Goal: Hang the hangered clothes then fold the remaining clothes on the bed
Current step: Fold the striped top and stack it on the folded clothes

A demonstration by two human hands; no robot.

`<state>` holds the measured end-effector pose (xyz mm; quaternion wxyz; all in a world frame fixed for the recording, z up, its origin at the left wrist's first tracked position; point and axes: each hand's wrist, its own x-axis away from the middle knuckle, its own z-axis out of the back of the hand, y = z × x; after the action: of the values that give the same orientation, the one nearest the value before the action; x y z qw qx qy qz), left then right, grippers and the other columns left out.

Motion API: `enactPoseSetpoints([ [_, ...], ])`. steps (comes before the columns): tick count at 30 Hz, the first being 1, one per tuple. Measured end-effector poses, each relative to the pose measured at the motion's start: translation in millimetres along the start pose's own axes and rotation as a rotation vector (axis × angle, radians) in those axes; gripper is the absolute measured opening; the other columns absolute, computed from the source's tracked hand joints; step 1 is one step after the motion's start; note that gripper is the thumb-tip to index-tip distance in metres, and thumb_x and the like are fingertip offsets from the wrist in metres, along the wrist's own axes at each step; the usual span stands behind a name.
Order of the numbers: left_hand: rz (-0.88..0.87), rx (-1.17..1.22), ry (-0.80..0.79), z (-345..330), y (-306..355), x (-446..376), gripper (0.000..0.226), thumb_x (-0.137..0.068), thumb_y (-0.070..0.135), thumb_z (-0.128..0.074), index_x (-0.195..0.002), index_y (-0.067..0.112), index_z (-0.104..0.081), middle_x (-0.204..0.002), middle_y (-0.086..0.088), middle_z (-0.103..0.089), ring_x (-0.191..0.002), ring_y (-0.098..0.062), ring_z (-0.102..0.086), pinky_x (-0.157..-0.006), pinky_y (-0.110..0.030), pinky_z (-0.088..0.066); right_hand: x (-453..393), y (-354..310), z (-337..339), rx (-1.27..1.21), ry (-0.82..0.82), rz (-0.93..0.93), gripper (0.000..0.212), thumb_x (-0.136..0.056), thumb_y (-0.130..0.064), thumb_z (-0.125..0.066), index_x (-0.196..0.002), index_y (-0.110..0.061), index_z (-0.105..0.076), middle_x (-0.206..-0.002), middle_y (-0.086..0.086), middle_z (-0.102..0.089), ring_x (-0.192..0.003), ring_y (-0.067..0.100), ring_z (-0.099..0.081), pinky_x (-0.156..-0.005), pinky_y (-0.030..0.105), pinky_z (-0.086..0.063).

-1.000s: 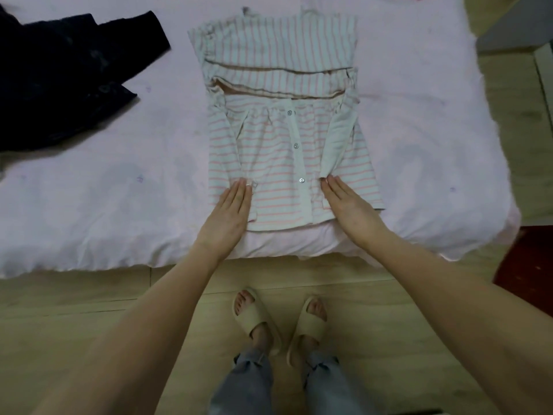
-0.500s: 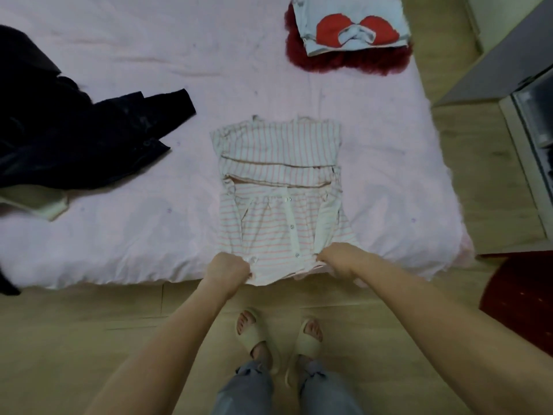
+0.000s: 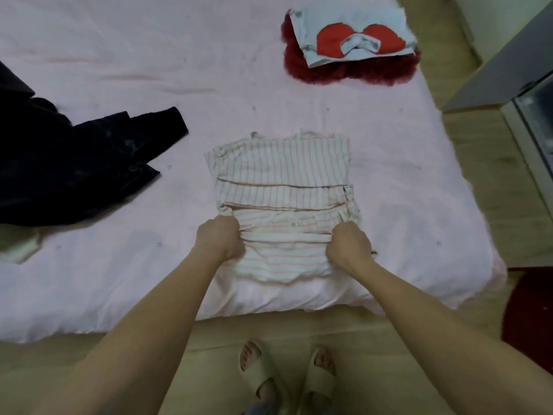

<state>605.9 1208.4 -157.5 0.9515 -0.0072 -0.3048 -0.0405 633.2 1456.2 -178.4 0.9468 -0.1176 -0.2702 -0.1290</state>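
A pink-and-white striped shirt (image 3: pixel 282 172) lies on the pink bed (image 3: pixel 119 265) near its front edge, sleeves folded in. My left hand (image 3: pixel 220 239) grips the left side of the shirt's bottom hem, and my right hand (image 3: pixel 348 245) grips the right side. Between them the hem is lifted and doubled over toward the collar, covering the lower button placket. One button still shows in the middle. A dark navy garment (image 3: pixel 68 166) lies crumpled at the bed's left.
Folded clothes sit at the far right of the bed: a light blue top with a red bow print (image 3: pixel 353 31) on a dark red fuzzy piece (image 3: pixel 344 71). A grey cabinet (image 3: pixel 508 73) stands right of the bed. My sandalled feet (image 3: pixel 287 375) are on the wooden floor.
My hands went from lying flat on the shirt's lower part to gripping its hem, then carried the hem up toward the collar. The camera view has tilted up, showing more of the bed.
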Motion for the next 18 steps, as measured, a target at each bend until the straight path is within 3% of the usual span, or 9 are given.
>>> enactPoseSetpoints([
  [3,-0.097,0.113,-0.158,-6.0,4.5,5.5,0.016,-0.080,0.022,-0.055,-0.087,0.009,-0.058,-0.096,-0.012,-0.061,-0.086,-0.028,-0.057,-0.070,-0.030,-0.044,17.4,-0.5,-22.7,-0.014,-0.119,-0.002,0.029,-0.085,-0.011,-0.050,-0.109,-0.001,-0.063,-0.145,0.029,-0.034,-0.130,0.038,-0.039,-0.100,0.035,-0.039],
  [5,-0.180,0.078,-0.266,-8.8,12.0,16.6,0.014,-0.079,0.022,-0.057,-0.074,0.009,-0.057,-0.080,-0.007,-0.057,-0.077,-0.024,-0.054,-0.065,-0.029,-0.044,28.7,-0.3,-25.5,0.008,-0.247,0.094,0.029,-0.084,-0.011,-0.051,-0.108,-0.007,-0.067,-0.148,0.027,-0.032,-0.132,0.034,-0.038,-0.100,0.031,-0.038],
  [7,-0.215,0.060,-0.351,-16.8,17.1,25.8,0.016,-0.079,0.023,-0.057,-0.075,0.008,-0.060,-0.081,-0.008,-0.060,-0.077,-0.023,-0.056,-0.068,-0.030,-0.047,39.0,0.3,-21.8,0.006,-0.308,0.152,0.023,-0.084,-0.011,-0.052,-0.100,-0.011,-0.069,-0.133,0.019,-0.049,-0.118,0.031,-0.049,-0.090,0.030,-0.041],
  [9,-0.206,0.115,-0.360,-24.3,18.3,28.3,0.020,-0.080,0.024,-0.056,-0.084,0.005,-0.063,-0.089,-0.011,-0.063,-0.081,-0.025,-0.057,-0.069,-0.030,-0.048,39.8,1.9,-14.7,-0.034,-0.342,0.150,0.018,-0.084,-0.009,-0.048,-0.073,-0.015,-0.062,-0.104,0.013,-0.064,-0.092,0.028,-0.055,-0.070,0.030,-0.040],
  [11,-0.157,0.266,-0.319,-26.3,15.0,26.6,0.021,-0.084,0.025,-0.054,-0.076,0.005,-0.058,-0.080,-0.009,-0.059,-0.075,-0.023,-0.054,-0.060,-0.028,-0.041,31.4,6.3,-6.3,-0.099,-0.370,0.132,0.029,-0.085,-0.006,-0.044,-0.057,-0.014,-0.042,-0.076,0.009,-0.057,-0.077,0.024,-0.048,-0.058,0.030,-0.032],
  [15,-0.013,0.663,-0.126,-20.5,5.4,17.1,0.037,-0.085,0.035,-0.052,-0.056,0.013,-0.044,-0.061,-0.002,-0.049,-0.060,-0.018,-0.045,-0.053,-0.029,-0.032,6.1,10.0,17.1,-0.111,-0.440,0.122,0.026,-0.088,-0.002,-0.037,-0.063,-0.010,-0.039,-0.074,0.010,-0.048,-0.066,0.020,-0.041,-0.057,0.028,-0.031],
  [18,0.123,0.895,0.078,-25.2,-6.0,9.8,0.029,-0.080,0.038,-0.059,-0.069,0.011,-0.061,-0.068,-0.001,-0.057,-0.068,-0.019,-0.051,-0.057,-0.027,-0.037,-6.2,3.6,35.9,-0.042,-0.415,0.199,0.025,-0.088,-0.007,-0.042,-0.065,-0.015,-0.036,-0.072,0.004,-0.044,-0.067,0.020,-0.042,-0.055,0.028,-0.028],
])
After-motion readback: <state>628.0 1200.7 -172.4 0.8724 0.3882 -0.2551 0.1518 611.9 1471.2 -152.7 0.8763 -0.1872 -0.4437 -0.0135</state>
